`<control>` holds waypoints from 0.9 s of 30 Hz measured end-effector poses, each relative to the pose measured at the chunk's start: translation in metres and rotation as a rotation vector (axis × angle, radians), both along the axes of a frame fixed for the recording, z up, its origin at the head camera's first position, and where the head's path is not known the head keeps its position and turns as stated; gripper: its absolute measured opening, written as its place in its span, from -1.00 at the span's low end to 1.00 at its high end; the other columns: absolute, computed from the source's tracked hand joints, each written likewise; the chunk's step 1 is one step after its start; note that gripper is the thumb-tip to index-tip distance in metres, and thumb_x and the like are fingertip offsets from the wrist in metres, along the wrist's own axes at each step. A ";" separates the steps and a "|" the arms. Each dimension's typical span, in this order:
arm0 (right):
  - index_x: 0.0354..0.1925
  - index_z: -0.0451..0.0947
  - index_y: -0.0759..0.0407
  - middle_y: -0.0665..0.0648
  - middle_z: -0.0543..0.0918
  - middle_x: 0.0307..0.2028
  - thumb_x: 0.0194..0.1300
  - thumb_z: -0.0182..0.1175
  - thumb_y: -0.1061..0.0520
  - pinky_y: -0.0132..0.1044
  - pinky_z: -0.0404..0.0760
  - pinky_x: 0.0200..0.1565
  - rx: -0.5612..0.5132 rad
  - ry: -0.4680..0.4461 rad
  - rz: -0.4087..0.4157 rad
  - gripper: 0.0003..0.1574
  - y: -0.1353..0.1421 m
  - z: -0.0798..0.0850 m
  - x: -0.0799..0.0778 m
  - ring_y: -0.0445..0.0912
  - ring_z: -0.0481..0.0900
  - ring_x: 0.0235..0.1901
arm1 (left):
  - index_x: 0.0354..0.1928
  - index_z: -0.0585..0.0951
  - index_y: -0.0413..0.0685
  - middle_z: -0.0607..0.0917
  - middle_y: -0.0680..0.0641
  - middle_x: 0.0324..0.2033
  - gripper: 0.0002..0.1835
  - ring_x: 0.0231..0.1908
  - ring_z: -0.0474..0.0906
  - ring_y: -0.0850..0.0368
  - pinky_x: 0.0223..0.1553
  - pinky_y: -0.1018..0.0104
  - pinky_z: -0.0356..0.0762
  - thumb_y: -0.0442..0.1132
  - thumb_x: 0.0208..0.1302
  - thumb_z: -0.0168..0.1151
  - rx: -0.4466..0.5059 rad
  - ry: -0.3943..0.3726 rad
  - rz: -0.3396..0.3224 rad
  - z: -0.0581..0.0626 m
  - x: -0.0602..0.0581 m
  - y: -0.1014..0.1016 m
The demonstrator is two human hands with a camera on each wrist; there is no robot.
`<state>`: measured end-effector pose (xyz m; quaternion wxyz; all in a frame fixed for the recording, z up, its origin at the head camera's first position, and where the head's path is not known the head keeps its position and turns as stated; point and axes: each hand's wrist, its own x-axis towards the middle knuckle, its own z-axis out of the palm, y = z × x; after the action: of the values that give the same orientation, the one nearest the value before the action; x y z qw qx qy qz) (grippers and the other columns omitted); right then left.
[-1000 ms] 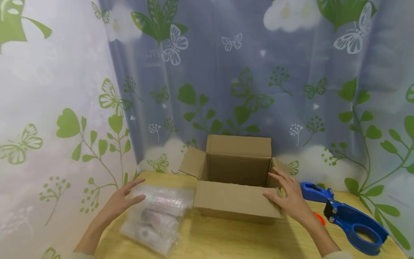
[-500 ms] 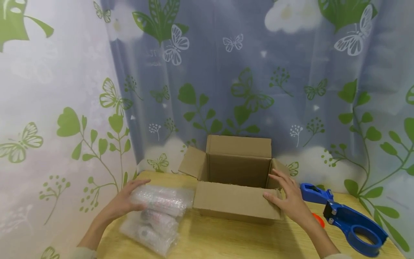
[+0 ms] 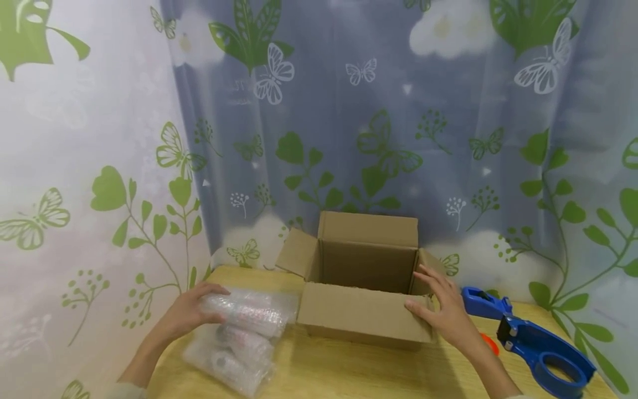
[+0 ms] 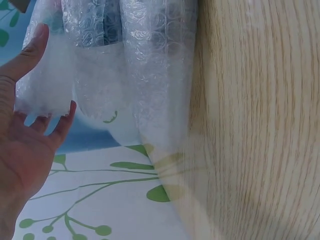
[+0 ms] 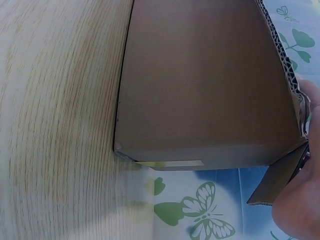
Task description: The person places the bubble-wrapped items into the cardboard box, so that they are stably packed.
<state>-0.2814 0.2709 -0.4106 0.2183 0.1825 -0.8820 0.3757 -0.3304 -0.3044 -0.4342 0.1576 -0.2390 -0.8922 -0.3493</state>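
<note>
Several cylinder-like items in clear bubble wrap lie stacked to the left of the cardboard box; what is inside is hard to make out. My left hand [image 3: 189, 311] grips the left end of the topmost bubble-wrapped roll [image 3: 256, 317]. In the left wrist view the thumb [image 4: 36, 49] is on one side of that roll, with the fingers across its end. The cardboard box [image 3: 366, 316] stands with its flaps raised or folded outward. At its front right corner rests my right hand [image 3: 447, 310], fingers spread along the right flap and thumb on the front flap.
On the right of the wooden table [image 3: 339, 374] lie a small blue tape dispenser [image 3: 484, 303], a larger blue tape dispenser [image 3: 545, 354] and a partly hidden orange-red object [image 3: 490, 343]. A patterned curtain [image 3: 334, 127] hangs close behind the box.
My left hand has moved right and closed its thumb and fingers about the end of the top bubble-wrapped roll. The right hand stays at the box corner.
</note>
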 end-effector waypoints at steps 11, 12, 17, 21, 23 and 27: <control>0.51 0.29 0.09 0.36 -0.15 0.65 0.38 0.39 -0.08 0.77 -0.27 0.20 -0.079 -0.105 -0.013 -0.12 -0.005 -0.005 -0.002 0.53 -0.26 0.55 | 0.06 0.74 0.17 0.73 -0.03 0.13 -0.51 0.22 0.57 -0.17 0.27 -0.15 0.45 0.05 0.07 0.62 0.058 -0.086 0.127 0.003 0.007 -0.007; 0.51 0.30 0.09 0.35 -0.16 0.65 0.38 0.40 -0.08 0.77 -0.28 0.20 -0.087 -0.106 -0.015 -0.13 -0.005 -0.006 -0.003 0.52 -0.26 0.55 | 0.07 0.73 0.15 0.73 -0.03 0.13 -0.51 0.23 0.56 -0.16 0.26 -0.09 0.46 0.06 0.09 0.61 0.070 -0.104 0.134 0.004 0.008 -0.009; 0.47 0.35 0.02 0.29 -0.11 0.65 0.36 0.42 -0.06 0.76 -0.29 0.22 -0.129 -0.079 -0.020 -0.18 -0.006 -0.014 -0.007 0.49 -0.21 0.56 | 0.17 0.70 0.09 0.70 -0.07 0.20 -0.46 0.32 0.48 -0.19 0.20 0.06 0.47 0.06 0.18 0.56 0.133 -0.168 0.152 0.008 0.011 -0.015; 0.48 0.35 0.00 0.25 -0.09 0.66 0.36 0.43 -0.01 0.76 -0.29 0.22 -0.177 -0.071 -0.019 -0.17 -0.004 -0.020 -0.007 0.47 -0.16 0.56 | 0.21 0.68 0.02 0.67 -0.15 0.23 -0.45 0.30 0.48 -0.19 0.15 0.19 0.50 0.02 0.21 0.55 0.168 -0.184 0.162 0.012 0.012 -0.017; 0.48 0.34 0.01 0.24 -0.09 0.66 0.36 0.43 0.02 0.75 -0.27 0.22 -0.200 -0.068 -0.012 -0.17 -0.003 -0.023 -0.006 0.46 -0.16 0.56 | 0.22 0.67 -0.02 0.65 -0.21 0.24 -0.44 0.23 0.53 -0.17 0.07 0.29 0.53 0.00 0.22 0.55 0.181 -0.186 0.171 0.015 0.013 -0.016; 0.48 0.34 0.06 0.22 -0.08 0.66 0.37 0.42 0.09 0.65 -0.09 0.33 -0.253 -0.047 0.008 -0.19 -0.003 -0.027 -0.005 0.40 -0.18 0.58 | 0.27 0.63 -0.09 0.55 -0.30 0.33 -0.40 0.19 0.54 -0.18 0.00 0.33 0.59 -0.01 0.26 0.52 0.226 -0.215 0.191 0.022 0.015 -0.016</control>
<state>-0.2861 0.2677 -0.4377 0.2176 0.1482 -0.8316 0.4891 -0.3157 -0.3207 -0.4120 0.1197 -0.0955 -0.8775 -0.4545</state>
